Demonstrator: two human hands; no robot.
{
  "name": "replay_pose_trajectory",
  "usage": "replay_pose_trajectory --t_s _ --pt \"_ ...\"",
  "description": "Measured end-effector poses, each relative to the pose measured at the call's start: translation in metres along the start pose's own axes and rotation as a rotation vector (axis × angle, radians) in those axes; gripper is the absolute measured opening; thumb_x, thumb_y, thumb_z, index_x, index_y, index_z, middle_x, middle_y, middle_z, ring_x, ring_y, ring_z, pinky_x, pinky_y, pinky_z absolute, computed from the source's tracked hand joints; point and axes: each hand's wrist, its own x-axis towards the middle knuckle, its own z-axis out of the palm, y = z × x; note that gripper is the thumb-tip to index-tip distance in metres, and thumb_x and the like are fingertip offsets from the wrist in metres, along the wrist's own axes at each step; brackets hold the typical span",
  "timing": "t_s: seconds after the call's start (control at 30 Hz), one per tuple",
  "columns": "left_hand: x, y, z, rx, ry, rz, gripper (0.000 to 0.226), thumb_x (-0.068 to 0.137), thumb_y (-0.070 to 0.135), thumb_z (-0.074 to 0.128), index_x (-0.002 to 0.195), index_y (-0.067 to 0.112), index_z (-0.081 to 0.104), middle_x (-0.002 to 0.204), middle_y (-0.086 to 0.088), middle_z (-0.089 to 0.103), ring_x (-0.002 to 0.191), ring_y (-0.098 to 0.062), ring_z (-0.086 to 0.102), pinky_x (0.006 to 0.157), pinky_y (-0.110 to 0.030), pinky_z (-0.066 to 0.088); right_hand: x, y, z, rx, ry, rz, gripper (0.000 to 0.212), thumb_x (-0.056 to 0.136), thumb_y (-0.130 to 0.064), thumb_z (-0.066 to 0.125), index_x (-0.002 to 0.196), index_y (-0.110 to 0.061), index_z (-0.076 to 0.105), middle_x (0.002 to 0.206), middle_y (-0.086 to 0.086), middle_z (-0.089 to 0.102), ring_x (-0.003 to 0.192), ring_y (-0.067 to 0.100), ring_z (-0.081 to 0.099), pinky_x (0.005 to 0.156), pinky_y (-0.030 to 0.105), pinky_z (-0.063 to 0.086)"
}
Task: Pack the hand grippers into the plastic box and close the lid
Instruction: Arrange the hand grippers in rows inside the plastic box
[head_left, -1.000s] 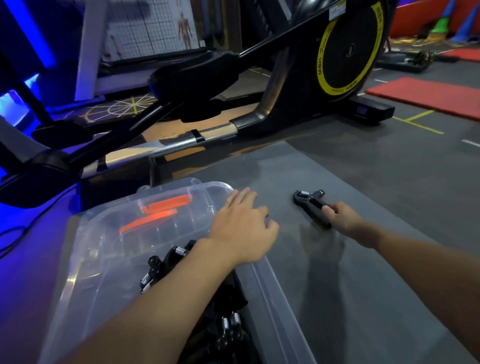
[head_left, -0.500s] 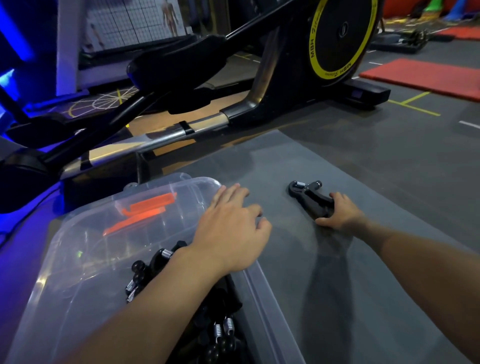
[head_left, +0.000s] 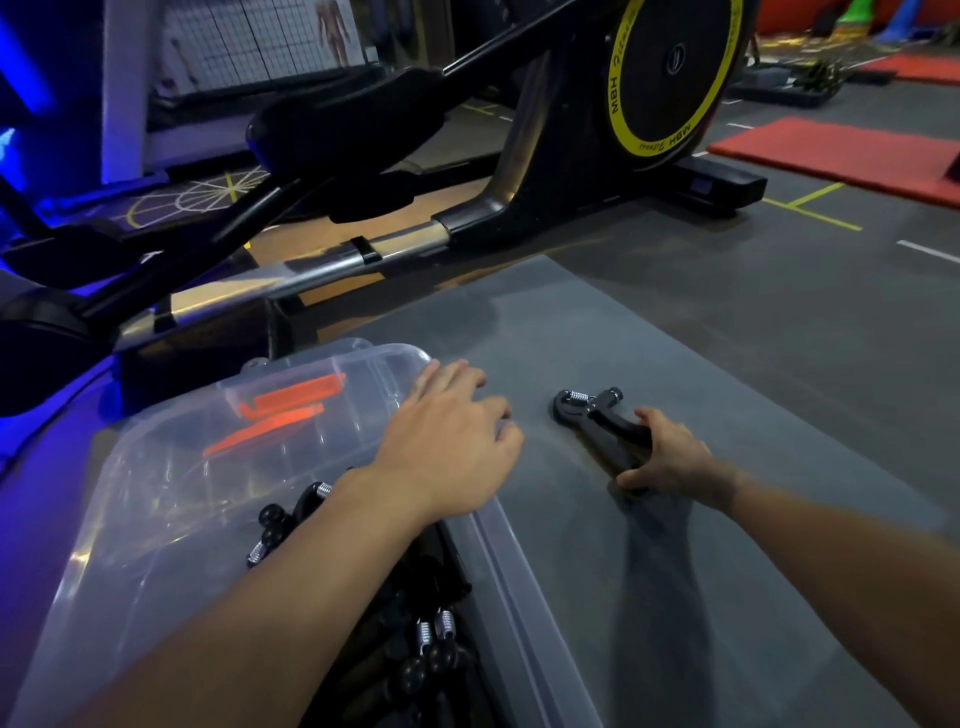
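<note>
A clear plastic box (head_left: 498, 566) sits on the grey mat at lower left, holding several black hand grippers (head_left: 415, 644) with metal springs. Its clear lid (head_left: 171, 483), with orange latches (head_left: 291, 405), leans open on the far side. My left hand (head_left: 447, 441) rests flat, fingers spread, on the box's far right corner. To the right, one black hand gripper (head_left: 597, 421) lies on the mat. My right hand (head_left: 670, 457) is curled around its handles, with thumb and fingers on either side.
A black elliptical trainer (head_left: 519, 171) with a yellow-ringed flywheel stands just beyond the box and mat. Red floor mats (head_left: 841, 150) lie at the far right. The grey mat (head_left: 727, 364) stretches to the right of the box.
My right hand has closed around the handles of the loose hand gripper on the mat. My left hand stays on the box corner. The view has shifted slightly.
</note>
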Motion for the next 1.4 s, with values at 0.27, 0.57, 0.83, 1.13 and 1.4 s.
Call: replay_pose_trajectory --t_s 0.27,0.57,0.83,1.13,1.4 --pt "0.002 0.000 -0.001 0.016 -0.061 -0.011 0.048 0.094 0.043 0.028 0.124 0.030 0.063 0.143 -0.002 0.043 0.140 -0.018 0.026 0.121 -0.039 0.006 -0.022 -0.006 0.009 0.098 0.063 -0.083 0.108 0.057 -0.042 0.089 0.143 -0.011 0.032 0.138 0.007 0.053 0.127 0.025 0.050 0.101 0.035 0.041" --pt "0.003 0.002 -0.006 -0.045 -0.110 -0.071 0.041 0.098 0.042 0.033 0.125 0.028 0.061 0.137 -0.001 0.046 0.137 -0.020 0.028 0.121 -0.038 0.005 -0.075 -0.050 -0.024 0.096 0.155 -0.281 0.098 0.063 -0.030 0.086 0.142 -0.011 0.030 0.140 0.003 0.050 0.128 0.021 0.047 0.096 0.027 0.038" --pt "-0.008 0.028 -0.039 -0.603 0.187 -0.265 0.056 0.090 0.056 0.054 0.134 0.023 0.049 0.131 0.003 0.050 0.121 -0.019 0.050 0.101 -0.043 0.044 -0.154 -0.114 -0.084 0.051 0.265 -0.491 0.107 0.060 -0.045 0.086 0.146 -0.018 0.027 0.145 -0.004 0.045 0.131 0.012 0.044 0.102 0.024 0.038" --pt "-0.056 0.011 -0.085 -0.618 0.424 -0.364 0.028 0.078 0.033 0.079 0.102 0.021 0.073 0.095 0.006 0.068 0.090 -0.013 0.062 0.080 -0.032 0.051 -0.226 -0.159 -0.081 0.015 0.318 -0.704 0.109 0.058 -0.053 0.085 0.145 -0.018 0.030 0.141 -0.005 0.046 0.128 0.010 0.044 0.099 0.016 0.032" --pt "-0.129 -0.028 -0.077 -0.632 0.472 -0.326 0.011 0.078 0.017 0.074 0.083 0.026 0.070 0.082 0.006 0.071 0.079 -0.010 0.066 0.076 -0.034 0.055 -0.251 -0.192 -0.047 0.221 0.076 -0.785 0.078 0.078 -0.063 0.063 0.142 -0.029 0.034 0.125 -0.018 0.048 0.120 0.003 0.044 0.106 0.027 0.034"
